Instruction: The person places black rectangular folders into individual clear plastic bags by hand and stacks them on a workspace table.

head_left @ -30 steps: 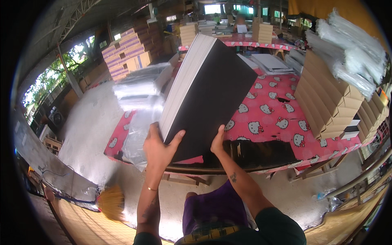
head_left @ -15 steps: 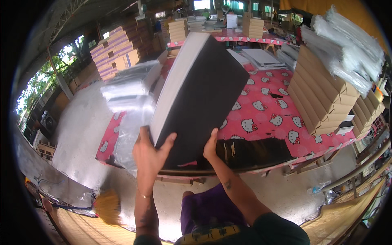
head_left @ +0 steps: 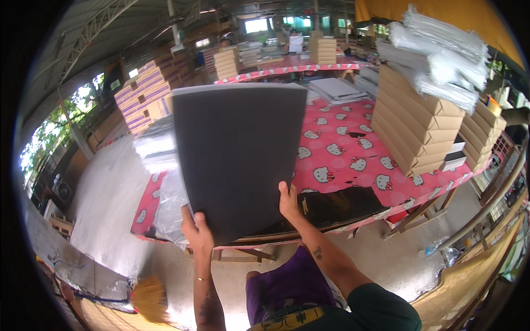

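Upright before me stands a thick stack of sheets (head_left: pixel 240 160) with a plain black front face and a pale top edge. My left hand (head_left: pixel 197 229) grips its lower left corner, thumb on the black face and fingers around the side. At the lower right edge, my right hand (head_left: pixel 287 199) holds it with the thumb showing; its other fingers are mostly hidden behind. The lower end of the stack is at the near edge of the table (head_left: pixel 326 132), which has a pink cat-patterned cover. A black patch (head_left: pixel 342 207) lies along that edge.
Clear plastic bags (head_left: pixel 170 215) lie left of the stack. On the right, a tall pile of folded brown cartons (head_left: pixel 414 124) carries bundled plastic (head_left: pixel 441 55). White sheets (head_left: pixel 334 90) lie at the back. Stacked boxes (head_left: pixel 143 96) stand far left; a broom (head_left: pixel 149 298) is on the floor.
The stack has turned from a slant, with its thick white side showing, to nearly upright with its black face toward me. Both hands have kept their hold.
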The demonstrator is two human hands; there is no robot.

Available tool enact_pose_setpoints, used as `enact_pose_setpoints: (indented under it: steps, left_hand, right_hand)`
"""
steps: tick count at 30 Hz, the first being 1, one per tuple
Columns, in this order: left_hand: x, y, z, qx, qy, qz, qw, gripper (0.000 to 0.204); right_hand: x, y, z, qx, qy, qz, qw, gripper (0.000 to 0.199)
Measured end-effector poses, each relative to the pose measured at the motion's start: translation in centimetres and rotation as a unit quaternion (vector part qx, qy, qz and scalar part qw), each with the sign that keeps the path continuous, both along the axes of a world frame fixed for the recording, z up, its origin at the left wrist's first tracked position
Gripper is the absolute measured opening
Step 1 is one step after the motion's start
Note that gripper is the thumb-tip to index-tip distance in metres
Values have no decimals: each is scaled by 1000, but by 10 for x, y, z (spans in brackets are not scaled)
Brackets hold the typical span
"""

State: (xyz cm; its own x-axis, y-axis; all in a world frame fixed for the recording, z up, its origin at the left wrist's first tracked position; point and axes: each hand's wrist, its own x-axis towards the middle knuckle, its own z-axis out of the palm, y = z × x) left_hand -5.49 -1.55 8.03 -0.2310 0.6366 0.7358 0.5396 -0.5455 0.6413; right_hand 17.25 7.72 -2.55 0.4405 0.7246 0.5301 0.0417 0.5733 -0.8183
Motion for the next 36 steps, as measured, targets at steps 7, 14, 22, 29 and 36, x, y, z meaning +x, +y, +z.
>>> enact_pose_setpoints:
  steps: [7, 14, 22, 29, 36]
  left_hand:
    - [24, 54, -44, -1, -384, -176, 906, 83]
    - [67, 61, -108, 2, -558, -147, 816, 84]
    - [58, 71, -137, -44, -512, -214, 831, 85]
    - [69, 71, -134, -68, -482, -175, 856, 84]
    - [96, 65, -76, -38, -544, -178, 819, 82]
  right_hand:
    - [55, -38, 166, 13, -243, -7, 970, 69]
    - [43, -55, 165, -64, -440, -52, 894, 77]
    - [42, -45, 143, -59, -402, -78, 910, 69]
    - [57, -57, 132, -9, -393, -118, 912, 73]
    - [60, -78, 205, -4, -444, -128, 887, 74]
